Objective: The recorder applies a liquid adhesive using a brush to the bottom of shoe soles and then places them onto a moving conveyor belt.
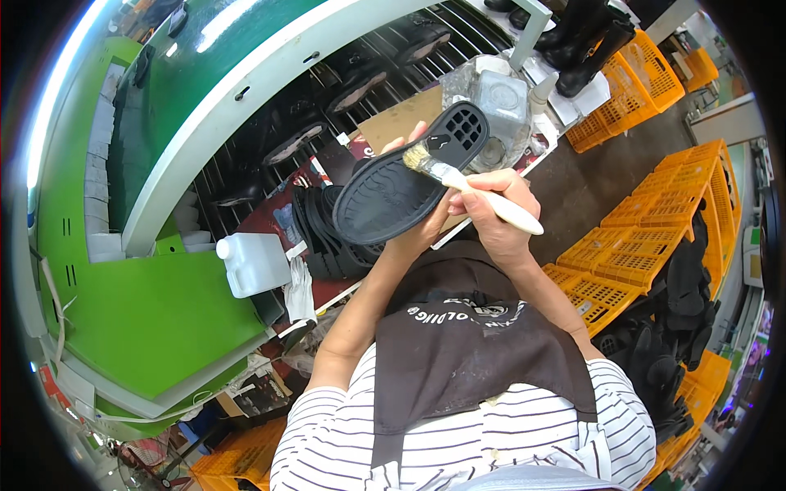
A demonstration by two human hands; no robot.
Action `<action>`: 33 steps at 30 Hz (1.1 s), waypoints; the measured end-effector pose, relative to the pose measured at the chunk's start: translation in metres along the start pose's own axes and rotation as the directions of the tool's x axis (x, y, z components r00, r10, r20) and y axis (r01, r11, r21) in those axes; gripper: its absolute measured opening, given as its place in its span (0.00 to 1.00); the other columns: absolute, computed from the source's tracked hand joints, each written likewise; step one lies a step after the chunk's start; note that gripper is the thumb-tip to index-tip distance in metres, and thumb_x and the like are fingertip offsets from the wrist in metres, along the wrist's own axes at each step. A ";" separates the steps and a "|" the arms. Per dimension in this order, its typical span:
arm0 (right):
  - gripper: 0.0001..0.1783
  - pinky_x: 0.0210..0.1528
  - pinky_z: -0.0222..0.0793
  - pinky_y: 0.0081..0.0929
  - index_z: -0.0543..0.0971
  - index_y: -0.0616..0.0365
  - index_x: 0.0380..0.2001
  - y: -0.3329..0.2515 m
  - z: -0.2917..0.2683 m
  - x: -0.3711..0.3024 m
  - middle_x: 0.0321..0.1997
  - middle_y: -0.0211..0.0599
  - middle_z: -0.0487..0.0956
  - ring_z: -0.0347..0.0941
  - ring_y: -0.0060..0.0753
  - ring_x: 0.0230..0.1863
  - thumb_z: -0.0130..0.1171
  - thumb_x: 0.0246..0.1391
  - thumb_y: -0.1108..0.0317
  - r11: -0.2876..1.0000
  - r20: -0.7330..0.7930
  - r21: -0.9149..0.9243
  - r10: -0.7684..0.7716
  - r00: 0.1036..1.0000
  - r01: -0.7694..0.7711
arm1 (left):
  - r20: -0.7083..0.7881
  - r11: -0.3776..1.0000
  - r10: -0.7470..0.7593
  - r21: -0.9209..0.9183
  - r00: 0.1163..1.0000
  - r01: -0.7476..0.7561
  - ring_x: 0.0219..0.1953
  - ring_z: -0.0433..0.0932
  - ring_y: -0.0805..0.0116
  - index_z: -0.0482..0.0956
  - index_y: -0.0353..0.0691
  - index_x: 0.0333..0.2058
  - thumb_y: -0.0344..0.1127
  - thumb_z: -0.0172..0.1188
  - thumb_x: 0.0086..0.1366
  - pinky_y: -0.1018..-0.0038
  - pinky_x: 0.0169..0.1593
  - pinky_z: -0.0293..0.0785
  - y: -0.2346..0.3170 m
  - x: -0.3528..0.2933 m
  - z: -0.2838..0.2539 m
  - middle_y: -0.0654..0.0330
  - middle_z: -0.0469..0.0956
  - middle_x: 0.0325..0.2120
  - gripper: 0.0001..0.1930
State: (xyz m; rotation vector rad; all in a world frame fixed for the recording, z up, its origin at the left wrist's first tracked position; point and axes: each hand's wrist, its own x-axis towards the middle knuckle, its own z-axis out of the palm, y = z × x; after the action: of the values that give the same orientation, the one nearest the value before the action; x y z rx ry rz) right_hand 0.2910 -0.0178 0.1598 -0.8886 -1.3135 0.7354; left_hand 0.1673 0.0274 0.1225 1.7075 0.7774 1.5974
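Note:
A black shoe sole (385, 196) lies tilted across the middle of the view, its hollow inner side with a grid of square pockets facing up. From beneath, my left hand (417, 233) grips it; fingertips show past its far edge and most of the hand is hidden. My right hand (503, 209) is closed around the white handle of a paintbrush (499, 204). The brush's pale bristles rest against the sole's inner side, or just above it; I cannot tell which. A stack of black soles (315, 237) stands left of my left hand.
A white plastic jug (254, 263) stands at left beside the green machine (155, 327). Behind the sole, a rack of metal rods (246, 147) carries black shoes. A clear container (501, 98) stands at the back. Orange crates (647, 221) and black boots (589, 49) are at right.

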 end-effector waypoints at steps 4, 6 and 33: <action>0.08 0.31 0.74 0.16 0.73 0.66 0.35 0.004 0.006 -0.007 0.28 0.39 0.80 0.78 0.21 0.28 0.59 0.53 0.76 0.995 -0.005 0.034 0.092 0.996 -0.091 | 0.012 0.976 -0.037 -0.214 0.999 0.039 0.57 0.64 0.62 0.56 0.35 0.58 0.32 0.69 0.51 0.68 0.59 0.60 -0.004 -0.005 0.006 0.48 0.59 0.61 0.39; 0.07 0.30 0.74 0.16 0.73 0.66 0.35 -0.003 0.013 -0.008 0.28 0.39 0.80 0.77 0.21 0.28 0.59 0.53 0.76 0.972 0.006 0.175 0.159 0.987 -0.158 | 0.078 0.974 -0.032 -0.221 0.996 0.048 0.56 0.67 0.63 0.44 0.37 0.61 0.35 0.72 0.49 0.69 0.59 0.63 -0.011 -0.008 0.005 0.46 0.56 0.61 0.49; 0.08 0.30 0.76 0.18 0.71 0.67 0.38 -0.002 0.003 0.029 0.29 0.42 0.79 0.77 0.24 0.27 0.55 0.57 0.74 0.950 0.160 0.155 0.245 0.956 -0.270 | 0.683 0.628 -0.461 -0.200 0.567 0.752 0.50 0.67 0.70 0.60 0.31 0.56 0.38 0.65 0.55 0.71 0.52 0.65 0.006 -0.027 -0.049 0.58 0.69 0.47 0.34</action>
State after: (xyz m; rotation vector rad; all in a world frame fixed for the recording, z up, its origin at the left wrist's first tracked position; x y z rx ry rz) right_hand 0.2921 0.0064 0.1758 -0.8882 -1.2433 1.1186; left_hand 0.1161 0.0054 0.1128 1.2080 0.5207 0.6088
